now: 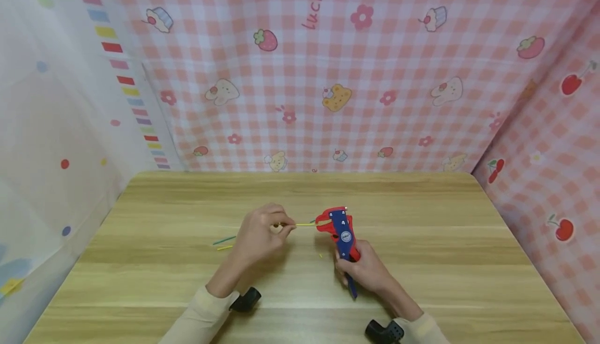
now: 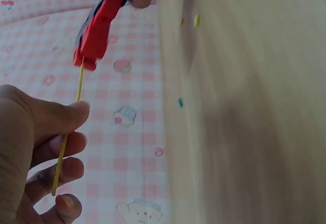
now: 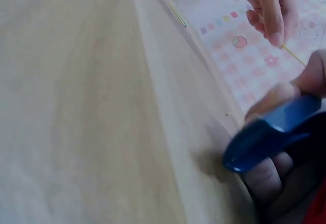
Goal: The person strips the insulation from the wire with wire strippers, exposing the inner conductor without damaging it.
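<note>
My left hand (image 1: 262, 234) pinches a thin yellow wire (image 1: 305, 224) between thumb and forefinger, over the middle of the table. The wire's far end meets the red nose of a red and blue wire stripper (image 1: 345, 234). My right hand (image 1: 367, 268) grips the stripper by its handles, nose towards the left hand. In the left wrist view, the wire (image 2: 80, 84) enters the red jaws, and its tail runs down past the other fingers. The right wrist view has a blue handle (image 3: 275, 132) in the right hand's grasp. The wire's tip is hidden inside the jaws.
On the wooden table (image 1: 422, 213), a green wire (image 1: 224, 240) and another yellow wire (image 1: 225, 247) lie left of the left hand. Small yellow (image 2: 197, 20) and green scraps (image 2: 180, 103) lie below the work. Patterned cloth (image 1: 304, 73) hangs behind the table and at both sides.
</note>
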Tool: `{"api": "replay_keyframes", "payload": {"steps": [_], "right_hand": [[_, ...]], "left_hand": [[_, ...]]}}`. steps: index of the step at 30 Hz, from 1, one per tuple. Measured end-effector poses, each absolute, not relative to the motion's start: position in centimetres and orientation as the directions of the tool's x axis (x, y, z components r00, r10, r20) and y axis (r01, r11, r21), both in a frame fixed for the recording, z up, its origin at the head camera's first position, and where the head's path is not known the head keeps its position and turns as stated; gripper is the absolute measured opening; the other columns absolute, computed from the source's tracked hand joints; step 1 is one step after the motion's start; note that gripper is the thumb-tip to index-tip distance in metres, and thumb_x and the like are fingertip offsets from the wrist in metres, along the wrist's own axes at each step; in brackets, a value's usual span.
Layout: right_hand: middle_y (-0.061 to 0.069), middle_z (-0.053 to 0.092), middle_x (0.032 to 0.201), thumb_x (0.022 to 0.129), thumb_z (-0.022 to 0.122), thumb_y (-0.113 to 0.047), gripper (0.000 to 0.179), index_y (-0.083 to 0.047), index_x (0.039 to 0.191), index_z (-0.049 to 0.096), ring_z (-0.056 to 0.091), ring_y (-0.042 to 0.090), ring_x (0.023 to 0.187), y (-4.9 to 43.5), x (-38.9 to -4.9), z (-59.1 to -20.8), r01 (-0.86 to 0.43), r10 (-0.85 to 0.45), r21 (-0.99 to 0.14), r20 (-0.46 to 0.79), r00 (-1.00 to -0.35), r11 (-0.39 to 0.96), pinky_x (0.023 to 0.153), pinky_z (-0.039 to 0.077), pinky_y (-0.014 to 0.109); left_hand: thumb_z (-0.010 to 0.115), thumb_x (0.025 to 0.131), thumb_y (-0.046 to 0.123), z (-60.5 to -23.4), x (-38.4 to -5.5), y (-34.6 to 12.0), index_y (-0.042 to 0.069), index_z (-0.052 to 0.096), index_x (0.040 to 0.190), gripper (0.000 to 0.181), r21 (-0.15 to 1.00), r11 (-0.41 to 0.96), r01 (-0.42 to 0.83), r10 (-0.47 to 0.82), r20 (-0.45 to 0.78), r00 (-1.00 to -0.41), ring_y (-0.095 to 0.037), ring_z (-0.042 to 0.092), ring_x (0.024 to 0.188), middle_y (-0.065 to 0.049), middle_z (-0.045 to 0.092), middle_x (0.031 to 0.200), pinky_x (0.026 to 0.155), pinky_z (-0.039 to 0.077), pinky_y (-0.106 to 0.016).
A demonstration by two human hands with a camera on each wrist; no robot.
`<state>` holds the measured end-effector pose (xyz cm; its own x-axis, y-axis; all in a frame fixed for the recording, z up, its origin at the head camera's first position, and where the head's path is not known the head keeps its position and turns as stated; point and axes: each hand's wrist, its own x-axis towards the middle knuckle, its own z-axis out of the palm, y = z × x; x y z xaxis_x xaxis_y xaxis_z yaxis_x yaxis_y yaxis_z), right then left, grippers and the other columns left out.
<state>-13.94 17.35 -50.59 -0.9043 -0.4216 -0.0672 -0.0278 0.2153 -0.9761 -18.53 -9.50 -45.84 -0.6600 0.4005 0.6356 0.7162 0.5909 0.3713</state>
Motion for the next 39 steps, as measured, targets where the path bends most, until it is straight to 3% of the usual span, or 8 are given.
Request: {"api": "replay_keyframes", "payload": {"steps": [9,15,23,31,39], "right_hand": [[0.018,0.072,0.085,0.093,0.068,-0.005,0.026,0.012,0.109,0.056,0.074,0.022,0.071,18.0,-14.6,-50.9,0.031,-0.503,-0.990,-0.096,-0.859,0.137,0.071,0.062,0.035],[0.018,0.073,0.090,0.095,0.069,-0.009,0.032,0.011,0.115,0.054,0.076,0.026,0.076,18.1,-14.6,-50.8,0.096,-0.483,-0.988,-0.145,-0.864,0.125,0.074,0.063,0.039],[0.017,0.073,0.092,0.095,0.070,-0.011,0.036,0.013,0.118,0.055,0.075,0.025,0.076,18.3,-14.6,-50.3,0.149,-0.459,-0.982,-0.186,-0.869,0.115,0.076,0.063,0.040],[0.018,0.072,0.093,0.098,0.069,-0.016,0.037,0.010,0.120,0.054,0.075,0.028,0.080,19.6,-14.7,-49.7,0.169,-0.404,-0.972,-0.222,-0.887,0.163,0.077,0.063,0.040],[0.020,0.074,0.091,0.099,0.069,-0.029,0.045,0.009,0.120,0.056,0.077,0.033,0.079,21.2,-14.5,-48.9,0.176,-0.280,-0.959,-0.236,-0.931,0.223,0.067,0.063,0.039]], "left_hand": [[0.084,0.081,0.005,-45.5,-19.3,-10.9,0.011,0.079,0.081,0.008,0.417,0.590,0.691,0.403,0.590,-0.700,-0.010,0.066,0.073,0.003,0.070,0.077,0.067,0.056,-0.026],[0.082,0.086,0.010,-45.4,-19.8,-12.3,0.013,0.079,0.084,0.005,0.504,0.626,0.595,0.355,0.495,-0.793,-0.012,0.063,0.075,0.004,0.070,0.081,0.068,0.056,-0.034],[0.078,0.091,0.012,-45.4,-20.9,-15.2,0.011,0.079,0.086,0.005,0.583,0.668,0.462,0.268,0.391,-0.880,-0.012,0.058,0.076,0.005,0.070,0.083,0.067,0.047,-0.026],[0.073,0.093,0.011,-45.7,-21.2,-17.6,0.008,0.078,0.092,0.006,0.607,0.696,0.385,0.236,0.313,-0.920,-0.015,0.058,0.081,0.001,0.069,0.088,0.071,0.047,-0.029],[0.072,0.092,0.007,-46.9,-21.2,-19.5,0.005,0.079,0.092,0.007,0.597,0.714,0.365,0.229,0.293,-0.928,-0.015,0.060,0.083,-0.002,0.071,0.093,0.074,0.050,-0.030]]}}
